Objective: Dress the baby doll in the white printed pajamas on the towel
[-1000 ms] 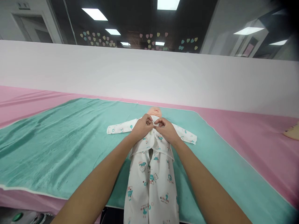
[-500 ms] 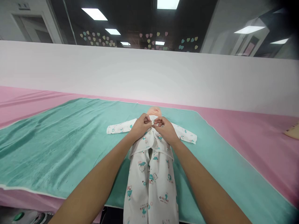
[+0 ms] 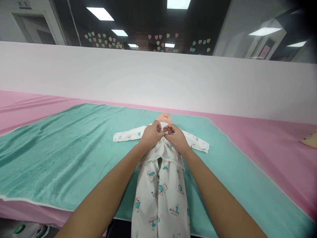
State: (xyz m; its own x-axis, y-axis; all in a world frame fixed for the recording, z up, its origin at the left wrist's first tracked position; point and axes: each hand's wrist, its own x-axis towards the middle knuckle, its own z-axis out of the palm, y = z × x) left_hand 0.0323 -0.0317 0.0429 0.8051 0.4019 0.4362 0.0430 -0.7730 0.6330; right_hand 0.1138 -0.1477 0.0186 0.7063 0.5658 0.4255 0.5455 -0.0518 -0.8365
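A baby doll (image 3: pixel 164 117) lies on its back, dressed in a white long-sleeved top (image 3: pixel 158 150) with a teal and red print. Its sleeves spread out to both sides. Matching trousers (image 3: pixel 170 198) stretch toward me. At the top's front opening, my left hand (image 3: pixel 153 133) pinches the fabric near the chest. Close against it, my right hand (image 3: pixel 174 135) pinches the other edge of the opening. The fingertips of both hands nearly meet, and they hide the exact spot they grip.
A teal blanket (image 3: pixel 86 158) lies under the doll, over a pink sheet (image 3: pixel 272 142). Behind stands a low white wall (image 3: pixel 158 79) with dark glass above. A beige object (image 3: pixel 310 138) sits at the right edge. Something with a green round part (image 3: pixel 19 229) shows at lower left.
My left hand has shifted slightly to the right, closing the small gap to my right hand at the doll's chest. My right hand has barely moved.
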